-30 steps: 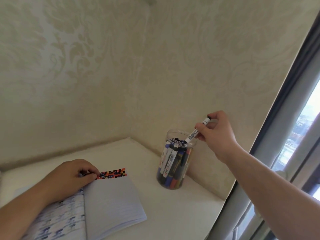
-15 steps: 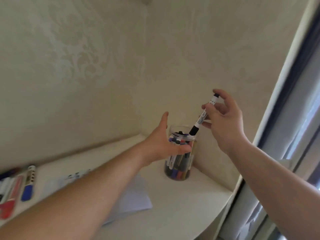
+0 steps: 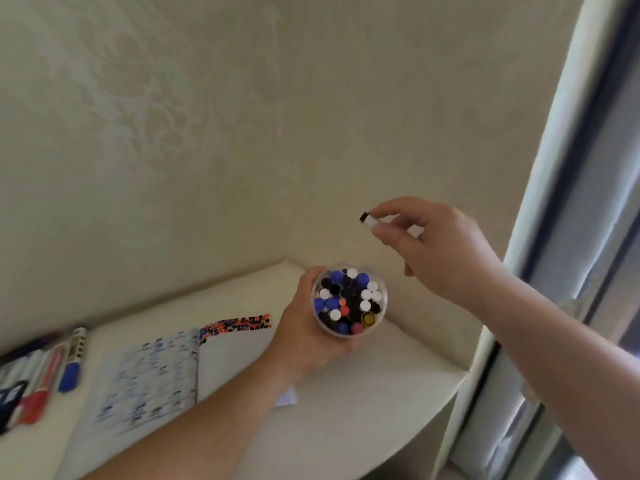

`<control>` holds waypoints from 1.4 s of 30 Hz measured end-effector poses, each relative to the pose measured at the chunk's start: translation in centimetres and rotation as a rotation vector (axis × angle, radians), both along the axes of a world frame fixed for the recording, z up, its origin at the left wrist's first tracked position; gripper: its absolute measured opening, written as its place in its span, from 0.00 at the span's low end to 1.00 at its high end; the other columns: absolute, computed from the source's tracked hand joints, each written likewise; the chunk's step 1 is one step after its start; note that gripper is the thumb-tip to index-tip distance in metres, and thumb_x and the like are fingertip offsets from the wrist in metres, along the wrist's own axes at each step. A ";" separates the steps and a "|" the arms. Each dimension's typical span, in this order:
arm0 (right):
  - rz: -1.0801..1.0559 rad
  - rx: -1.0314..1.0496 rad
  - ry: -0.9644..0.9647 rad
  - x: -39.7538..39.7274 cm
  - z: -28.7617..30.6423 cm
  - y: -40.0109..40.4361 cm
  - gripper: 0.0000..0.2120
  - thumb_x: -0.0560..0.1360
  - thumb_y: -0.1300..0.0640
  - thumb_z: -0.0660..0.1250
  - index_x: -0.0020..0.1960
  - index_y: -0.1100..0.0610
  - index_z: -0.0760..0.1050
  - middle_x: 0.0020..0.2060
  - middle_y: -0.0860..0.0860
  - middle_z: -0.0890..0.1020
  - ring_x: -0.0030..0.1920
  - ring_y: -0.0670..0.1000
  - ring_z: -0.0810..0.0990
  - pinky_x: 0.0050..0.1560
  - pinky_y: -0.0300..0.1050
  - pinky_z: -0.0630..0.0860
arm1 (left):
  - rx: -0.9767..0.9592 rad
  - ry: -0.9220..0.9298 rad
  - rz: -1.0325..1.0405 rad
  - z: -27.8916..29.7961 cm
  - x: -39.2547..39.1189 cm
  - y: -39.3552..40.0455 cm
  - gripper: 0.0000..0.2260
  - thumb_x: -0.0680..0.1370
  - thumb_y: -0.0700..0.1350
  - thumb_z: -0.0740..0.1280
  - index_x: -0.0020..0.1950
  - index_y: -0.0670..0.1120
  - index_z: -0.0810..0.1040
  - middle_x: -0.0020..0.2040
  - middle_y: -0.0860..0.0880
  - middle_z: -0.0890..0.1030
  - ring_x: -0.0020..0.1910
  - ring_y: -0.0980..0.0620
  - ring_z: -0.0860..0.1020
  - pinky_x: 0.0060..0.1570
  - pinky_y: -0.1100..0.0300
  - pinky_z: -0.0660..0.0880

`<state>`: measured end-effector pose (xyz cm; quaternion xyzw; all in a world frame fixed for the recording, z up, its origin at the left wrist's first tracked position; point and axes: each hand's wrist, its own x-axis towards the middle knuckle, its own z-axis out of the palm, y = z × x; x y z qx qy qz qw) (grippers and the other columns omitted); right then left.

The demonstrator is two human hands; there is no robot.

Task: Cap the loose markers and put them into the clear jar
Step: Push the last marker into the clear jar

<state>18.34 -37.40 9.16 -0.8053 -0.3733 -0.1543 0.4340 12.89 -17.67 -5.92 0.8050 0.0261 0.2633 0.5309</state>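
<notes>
My left hand (image 3: 311,332) grips the clear jar (image 3: 349,299) and tilts its open mouth toward me, so the ends of several blue, white, black and red markers show inside. My right hand (image 3: 436,247) hovers above and to the right of the jar and pinches a white marker (image 3: 369,219) with a black end between thumb and fingers; most of that marker is hidden behind the fingers. Loose markers (image 3: 71,358) in blue, red and white lie at the far left of the white desk (image 3: 363,420).
An open notebook (image 3: 152,372) with a colourful strip lies on the desk left of my left arm. Patterned walls meet in the corner behind the jar. A window frame (image 3: 561,237) runs down the right side, past the desk's curved edge.
My left hand left the notebook, took hold of the jar and tipped its mouth toward me. My right hand lifted the marker out of the jar's mouth to a spot above and right of it.
</notes>
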 end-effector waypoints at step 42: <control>0.001 0.146 -0.238 -2.6 -5.6 2.0 0.15 0.75 0.67 0.70 0.50 0.50 0.70 0.48 0.45 0.74 0.47 0.46 0.77 0.45 0.36 0.76 | 0.179 -0.019 0.076 0.7 1.6 -2.5 0.47 0.56 0.59 0.83 0.71 0.61 0.67 0.60 0.55 0.79 0.60 0.49 0.80 0.51 0.47 0.83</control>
